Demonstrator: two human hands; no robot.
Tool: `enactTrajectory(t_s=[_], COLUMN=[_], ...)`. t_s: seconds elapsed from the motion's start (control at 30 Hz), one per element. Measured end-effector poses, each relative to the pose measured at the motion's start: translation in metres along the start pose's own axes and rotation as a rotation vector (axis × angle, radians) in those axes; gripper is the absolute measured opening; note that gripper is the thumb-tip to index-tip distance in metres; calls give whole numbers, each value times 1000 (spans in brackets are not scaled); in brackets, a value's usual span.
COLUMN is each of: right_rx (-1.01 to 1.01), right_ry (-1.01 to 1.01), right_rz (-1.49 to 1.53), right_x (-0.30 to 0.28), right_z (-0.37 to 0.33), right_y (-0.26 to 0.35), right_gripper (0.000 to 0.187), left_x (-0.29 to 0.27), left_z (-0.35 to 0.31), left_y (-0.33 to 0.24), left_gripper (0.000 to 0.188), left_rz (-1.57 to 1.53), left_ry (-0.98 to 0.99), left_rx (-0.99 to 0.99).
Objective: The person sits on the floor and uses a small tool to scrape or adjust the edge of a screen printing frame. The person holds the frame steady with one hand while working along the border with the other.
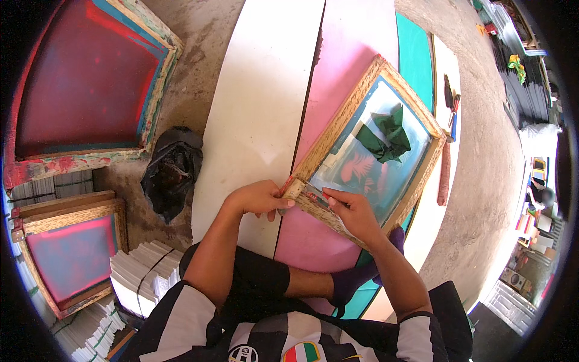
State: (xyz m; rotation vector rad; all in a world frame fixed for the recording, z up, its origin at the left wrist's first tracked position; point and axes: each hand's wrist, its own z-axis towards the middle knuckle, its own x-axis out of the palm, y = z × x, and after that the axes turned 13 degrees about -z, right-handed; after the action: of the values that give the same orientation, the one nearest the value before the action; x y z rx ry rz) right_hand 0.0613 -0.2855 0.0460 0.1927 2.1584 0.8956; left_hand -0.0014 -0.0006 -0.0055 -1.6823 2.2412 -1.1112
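Note:
A wooden screen printing frame [341,118] lies tilted across the boards in front of me, its mesh showing a pale leaf-like pattern. My left hand [260,198] is closed on the frame's near left corner. Thumb and fingers of my right hand [356,216] are pinched at the frame's near edge, over the mesh; what they hold is too small to name. Between the hands, a shiny strip [312,194] runs along that edge. On the mesh rests a crumpled dark green cloth [391,134].
White, pink and green boards [256,78] form the work surface. Brushes [451,108] and a brownish rod [444,175] lie to the right. At left stand a large red screen [90,84], a smaller screen [75,256], a black bag [174,169] and bundled paper stacks [142,274].

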Motion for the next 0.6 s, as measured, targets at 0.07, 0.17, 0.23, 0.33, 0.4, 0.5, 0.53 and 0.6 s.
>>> enactTrajectory(t_s=[0.07, 0.17, 0.23, 0.33, 0.4, 0.5, 0.53, 0.6], right_rx=[-52, -50, -54, -72, -79, -78, -79, -83], right_ry=[-93, -164, -193, -214, -217, -210, -204, -200], right_rz=[-131, -413, -479, -551, -588, -636, -649, -665], right_x=[-2, -11, -9, -6, -4, -3, -4, -4], right_z=[-5, -9, -7, -3, -2, -4, -5, -7], right_y=[6, 30, 39, 39, 38, 42, 44, 45], right_gripper=[35, 31, 31, 31, 32, 33, 34, 34], left_x=[1, 1, 0, 0, 0, 0, 1, 1], left_z=[1, -2, 1, -1, -1, 3, 3, 3], left_y=[1, -4, -2, -4, -3, 4, 3, 2], left_gripper=[54, 58, 60, 61, 61, 60, 60, 59], left_rz=[-2, 10, 33, 32, 19, 9, 12, 20], left_ry=[-21, -20, -22, -22, -18, -16, -19, -21], left_rx=[-12, -33, -48, -32, -6, 17, 13, 6])
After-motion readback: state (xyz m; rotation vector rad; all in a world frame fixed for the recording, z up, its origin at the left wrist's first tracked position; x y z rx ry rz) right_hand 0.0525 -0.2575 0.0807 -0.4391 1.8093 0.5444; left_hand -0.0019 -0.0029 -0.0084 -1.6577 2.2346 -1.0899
